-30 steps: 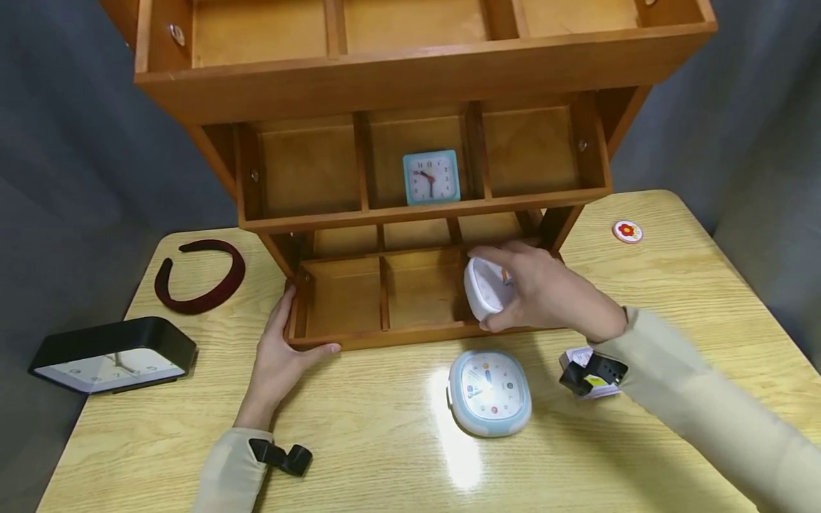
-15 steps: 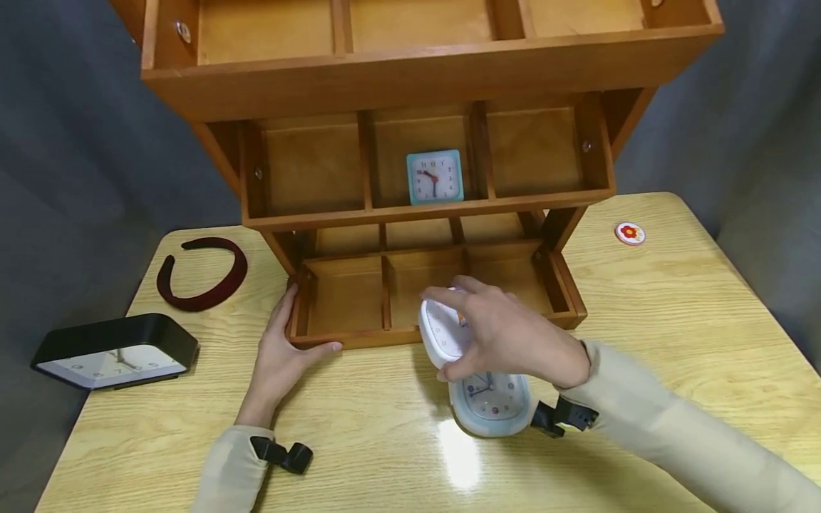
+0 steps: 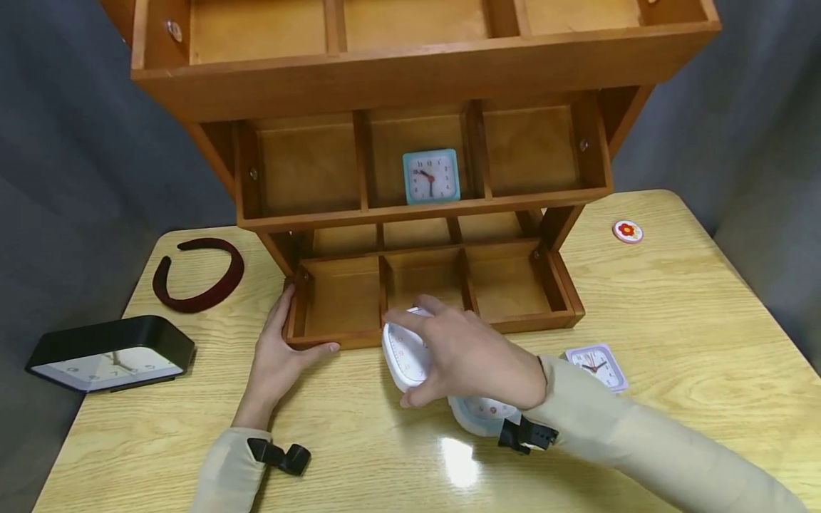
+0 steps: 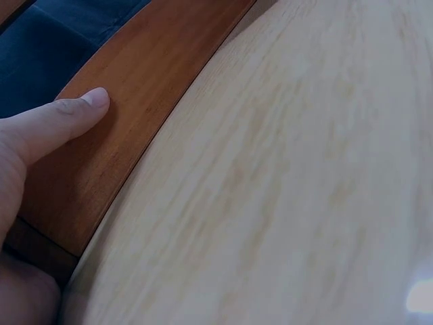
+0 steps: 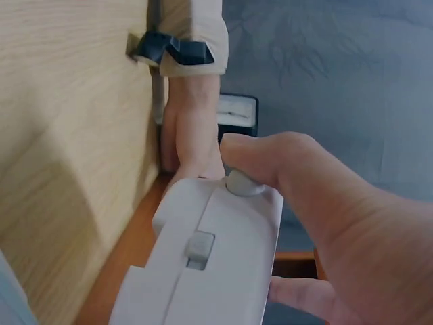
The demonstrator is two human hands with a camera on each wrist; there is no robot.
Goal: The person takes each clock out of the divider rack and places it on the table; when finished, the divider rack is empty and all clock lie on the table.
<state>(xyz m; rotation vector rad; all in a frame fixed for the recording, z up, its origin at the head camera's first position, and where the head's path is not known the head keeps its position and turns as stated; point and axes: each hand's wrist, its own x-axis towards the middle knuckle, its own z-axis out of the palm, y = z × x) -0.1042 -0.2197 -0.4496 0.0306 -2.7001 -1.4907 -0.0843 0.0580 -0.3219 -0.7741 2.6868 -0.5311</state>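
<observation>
In the head view, my right hand (image 3: 471, 356) holds a white alarm clock (image 3: 407, 349) at the front of the middle compartment of the lower drawer (image 3: 513, 324). The right wrist view shows the white side of the clock (image 5: 203, 264) with a small grey switch, my thumb pressing its edge. My left hand (image 3: 279, 363) rests at that drawer's left front corner; its straight thumb (image 4: 74, 118) lies against the drawer's front. A blue-rimmed clock (image 3: 484, 417) lies on the table, partly hidden under my right hand and wrist.
A blue square clock (image 3: 431, 177) stands in the middle drawer's centre compartment. The upper drawer (image 3: 423, 78) juts out above. A black clock (image 3: 112, 356) and dark red headband (image 3: 214, 288) lie left; a purple clock (image 3: 598, 365) and flower badge (image 3: 627, 231) lie right.
My right hand has lifted the white clock out of the lower drawer's right compartment and carried it left and towards me. My left hand has stayed at the drawer corner.
</observation>
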